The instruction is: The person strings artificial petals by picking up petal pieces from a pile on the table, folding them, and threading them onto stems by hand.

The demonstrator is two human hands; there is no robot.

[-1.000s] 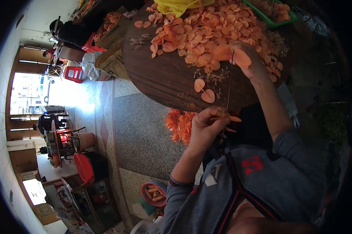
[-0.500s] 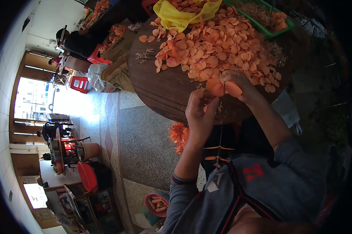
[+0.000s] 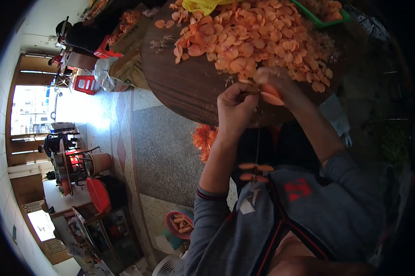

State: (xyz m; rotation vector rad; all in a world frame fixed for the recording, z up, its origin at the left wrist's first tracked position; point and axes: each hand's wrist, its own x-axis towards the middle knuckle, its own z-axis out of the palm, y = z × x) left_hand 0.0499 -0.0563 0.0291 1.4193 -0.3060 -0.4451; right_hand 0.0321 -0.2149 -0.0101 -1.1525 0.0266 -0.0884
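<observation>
Orange leaf (image 3: 272, 97) has tipped toward edge-on since the earlier frame, now over the table's (image 3: 175, 87) near part; right hand (image 3: 279, 86) fingers narrow, holding it, left hand (image 3: 235, 108) fingers drawn in just beside, their grip unclear. Past the table's near edge, thin wire (image 3: 257, 142) carries lower leaves (image 3: 249, 166). On the table beyond both hands: leaf pile (image 3: 258, 39), then yellow bag (image 3: 203, 5) and green basket (image 3: 321, 24) toward its far side.

Red stool (image 3: 92, 85), tan bucket (image 3: 101, 162), red basin (image 3: 97, 195)
</observation>
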